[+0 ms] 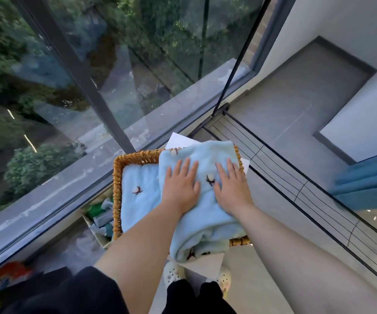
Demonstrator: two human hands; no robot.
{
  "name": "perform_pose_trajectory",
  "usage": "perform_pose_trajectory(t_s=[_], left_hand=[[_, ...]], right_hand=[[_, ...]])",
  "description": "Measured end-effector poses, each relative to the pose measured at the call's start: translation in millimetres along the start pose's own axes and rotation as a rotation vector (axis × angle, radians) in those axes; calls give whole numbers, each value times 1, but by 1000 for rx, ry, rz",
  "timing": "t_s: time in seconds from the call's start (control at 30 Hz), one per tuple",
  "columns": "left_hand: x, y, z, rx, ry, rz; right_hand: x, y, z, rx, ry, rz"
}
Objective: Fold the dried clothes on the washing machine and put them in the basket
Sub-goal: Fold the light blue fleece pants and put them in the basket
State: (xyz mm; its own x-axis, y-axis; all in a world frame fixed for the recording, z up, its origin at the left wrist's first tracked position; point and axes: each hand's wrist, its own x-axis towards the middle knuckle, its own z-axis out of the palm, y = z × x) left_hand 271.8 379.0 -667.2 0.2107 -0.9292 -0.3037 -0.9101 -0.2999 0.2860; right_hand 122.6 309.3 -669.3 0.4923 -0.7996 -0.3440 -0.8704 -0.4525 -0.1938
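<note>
Beside the window, both flat hands, left hand and right hand, pressed a folded towel into the basket.

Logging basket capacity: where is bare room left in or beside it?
Basket crowded: left cloth fills one side, left hand and right hand press right cloth over the other. Free: floor tile between basket and black rails.

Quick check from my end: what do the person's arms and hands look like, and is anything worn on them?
Both are bare: the left hand and the right hand show no gloves, rings or watch. Both forearms are uncovered. A loose black fabric sleeve covers the left upper arm. The right arm is bare as far as the frame shows.
</note>
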Motion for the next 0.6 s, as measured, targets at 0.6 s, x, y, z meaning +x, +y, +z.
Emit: perform_pose_trajectory(t_s=[0.6], left_hand=[[63,-20,58,133,-13,10]], right_hand=[[69,5,43,-71,25,41]])
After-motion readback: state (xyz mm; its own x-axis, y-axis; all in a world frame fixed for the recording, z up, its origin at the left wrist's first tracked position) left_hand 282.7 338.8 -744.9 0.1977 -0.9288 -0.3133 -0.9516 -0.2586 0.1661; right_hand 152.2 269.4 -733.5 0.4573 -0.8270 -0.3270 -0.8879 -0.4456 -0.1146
